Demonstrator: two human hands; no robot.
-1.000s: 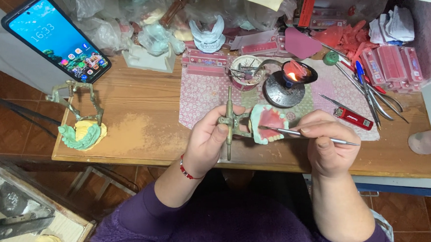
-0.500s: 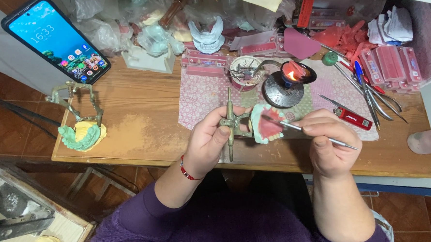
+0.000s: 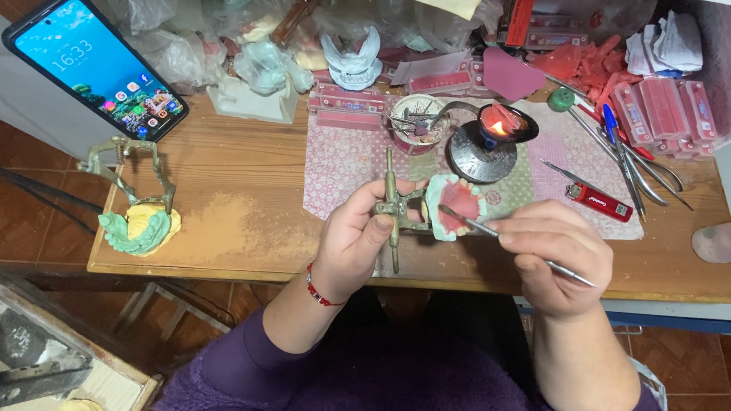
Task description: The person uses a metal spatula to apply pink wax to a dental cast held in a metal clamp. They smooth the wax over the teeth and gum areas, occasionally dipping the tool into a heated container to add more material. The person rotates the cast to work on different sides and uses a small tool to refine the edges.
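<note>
Above wooden bench (image 3: 241,225), denture model (image 3: 456,205) between fingers (image 3: 377,226).

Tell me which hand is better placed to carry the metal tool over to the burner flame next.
Probably the right hand: it holds the thin metal tool, and the lit burner sits just beyond the tool's tip. The left hand grips the brass articulator carrying the denture model.

A smartphone (image 3: 96,65) lies tilted at the rear left of the wooden table (image 3: 244,167), its lit screen bright blue with a row of small coloured icons. Flat pink rectangular boxes (image 3: 665,108) are stacked at the rear right, near the table edge. Two similar pink packs (image 3: 347,110) lie at the rear centre. Crumpled clear plastic bags (image 3: 172,24) sit along the back edge, behind the smartphone.
</note>
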